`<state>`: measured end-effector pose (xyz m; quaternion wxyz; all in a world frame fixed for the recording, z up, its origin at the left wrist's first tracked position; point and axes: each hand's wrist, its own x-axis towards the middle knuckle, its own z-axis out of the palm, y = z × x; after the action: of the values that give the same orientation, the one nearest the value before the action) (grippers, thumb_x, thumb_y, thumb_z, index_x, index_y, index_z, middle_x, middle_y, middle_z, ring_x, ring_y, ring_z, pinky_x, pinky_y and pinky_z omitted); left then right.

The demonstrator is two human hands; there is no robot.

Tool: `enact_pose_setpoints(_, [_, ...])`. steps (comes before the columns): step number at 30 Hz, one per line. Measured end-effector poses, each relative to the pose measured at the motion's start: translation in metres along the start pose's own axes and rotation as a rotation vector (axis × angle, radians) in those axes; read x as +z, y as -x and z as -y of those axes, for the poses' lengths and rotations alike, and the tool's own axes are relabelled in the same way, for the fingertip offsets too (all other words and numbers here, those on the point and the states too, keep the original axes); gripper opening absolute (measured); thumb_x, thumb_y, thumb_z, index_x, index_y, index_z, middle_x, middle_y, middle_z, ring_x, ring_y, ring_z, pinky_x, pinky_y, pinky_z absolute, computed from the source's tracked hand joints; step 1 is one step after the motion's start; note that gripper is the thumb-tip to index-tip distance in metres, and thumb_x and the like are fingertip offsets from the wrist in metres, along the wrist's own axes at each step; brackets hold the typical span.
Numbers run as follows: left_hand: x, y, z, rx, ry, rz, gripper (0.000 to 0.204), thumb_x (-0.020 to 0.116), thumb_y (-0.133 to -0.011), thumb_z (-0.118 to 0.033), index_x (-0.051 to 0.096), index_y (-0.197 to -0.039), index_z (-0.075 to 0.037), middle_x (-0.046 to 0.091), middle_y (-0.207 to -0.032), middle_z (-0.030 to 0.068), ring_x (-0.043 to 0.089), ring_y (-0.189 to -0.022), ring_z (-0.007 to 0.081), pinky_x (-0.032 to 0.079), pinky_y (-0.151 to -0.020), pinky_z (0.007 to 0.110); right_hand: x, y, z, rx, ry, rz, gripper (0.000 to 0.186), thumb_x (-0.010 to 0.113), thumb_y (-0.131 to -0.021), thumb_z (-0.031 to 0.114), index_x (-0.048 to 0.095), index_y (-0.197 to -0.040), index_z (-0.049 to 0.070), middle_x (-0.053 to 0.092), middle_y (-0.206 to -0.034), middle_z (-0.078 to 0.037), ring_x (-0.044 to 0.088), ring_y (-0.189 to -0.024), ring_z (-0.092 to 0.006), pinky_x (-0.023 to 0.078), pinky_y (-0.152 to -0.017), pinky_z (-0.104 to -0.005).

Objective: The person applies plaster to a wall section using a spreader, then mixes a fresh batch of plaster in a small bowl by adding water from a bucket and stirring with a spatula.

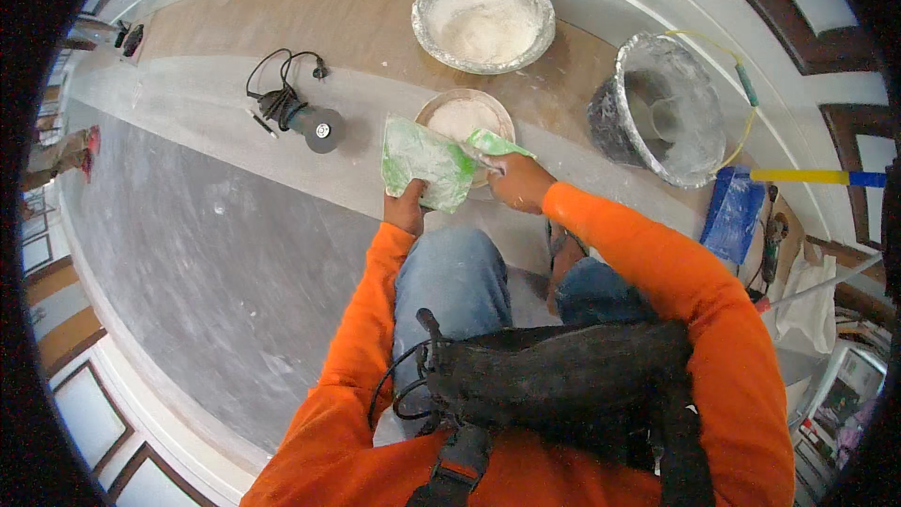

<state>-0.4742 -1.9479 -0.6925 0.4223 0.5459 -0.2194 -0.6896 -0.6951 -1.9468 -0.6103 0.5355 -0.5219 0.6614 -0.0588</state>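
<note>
My left hand (pixel 406 204) grips the lower edge of a green plastic trowel (pixel 427 163) smeared with white plaster, holding it flat in front of my knees. My right hand (pixel 519 180) holds a second green tool (pixel 496 144) by its handle, its blade touching the right edge of the trowel. Just beyond both tools a small round bowl of white paste (pixel 465 115) sits on the floor. Both arms wear orange sleeves.
A large basin of white powder (pixel 483 17) stands farther ahead. A plaster-caked bucket (pixel 657 108) lies tipped at the right, beside a blue tool (pixel 733 213) and a yellow and blue pole (pixel 817 176). A corded power tool (pixel 305 117) rests at the left. Grey dusty floor spreads left.
</note>
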Motion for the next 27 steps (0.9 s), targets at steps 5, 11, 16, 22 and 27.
enact_pose_setpoints(5, [0.012, -0.007, -0.001, 0.014, -0.02, -0.03, 0.037, 0.058, -0.077, -0.007, 0.052, -0.113, -0.001, 0.061, -0.099, 0.0109, 0.064, -0.083, 0.0249, 0.057, -0.065, 0.042, -0.008, -0.003, 0.003, -0.017, 0.077, 0.042, 0.044, 0.051, -0.084, 0.023, 0.056, -0.127, 0.01, 0.064, -0.105, -0.024, 0.063, -0.096, -0.0331, 0.05, -0.084, -0.0375])
enact_pose_setpoints(11, [0.011, -0.013, -0.004, 0.026, -0.012, -0.053, 0.036, 0.058, -0.076, -0.006, 0.053, -0.111, 0.0, 0.061, -0.097, 0.0111, 0.064, -0.081, 0.026, 0.057, -0.064, 0.041, -0.013, -0.007, 0.001, 0.031, 0.045, 0.056, 0.045, 0.054, -0.084, 0.025, 0.056, -0.126, 0.009, 0.064, -0.106, -0.023, 0.063, -0.099, -0.0305, 0.048, -0.088, -0.0372])
enact_pose_setpoints(16, [0.011, -0.017, -0.007, 0.072, 0.003, -0.048, 0.037, 0.057, -0.077, -0.006, 0.052, -0.113, 0.0, 0.062, -0.099, 0.0121, 0.065, -0.08, 0.0267, 0.058, -0.064, 0.04, -0.019, -0.003, 0.004, -0.101, 0.135, 0.072, 0.045, 0.056, -0.082, 0.028, 0.058, -0.125, 0.016, 0.063, -0.109, -0.023, 0.062, -0.1, -0.0342, 0.048, -0.088, -0.0392])
enact_pose_setpoints(22, [-0.001, -0.016, -0.017, 0.092, 0.007, -0.018, 0.035, 0.058, -0.079, -0.007, 0.052, -0.114, -0.001, 0.062, -0.099, 0.0108, 0.065, -0.079, 0.0247, 0.058, -0.063, 0.039, -0.019, -0.008, -0.015, -0.162, 0.283, 0.054, 0.043, 0.055, -0.081, 0.027, 0.06, -0.123, 0.018, 0.063, -0.108, -0.022, 0.062, -0.1, -0.0359, 0.048, -0.089, -0.0414])
enact_pose_setpoints(27, [0.002, -0.019, -0.017, 0.126, 0.052, -0.115, 0.029, 0.059, -0.08, -0.007, 0.055, -0.108, 0.0, 0.063, -0.093, 0.0084, 0.064, -0.08, 0.0211, 0.054, -0.063, 0.034, -0.016, -0.004, -0.01, -0.167, 0.264, -0.016, 0.043, 0.055, -0.081, 0.026, 0.06, -0.123, 0.019, 0.064, -0.105, -0.022, 0.063, -0.096, -0.0375, 0.049, -0.087, -0.0432])
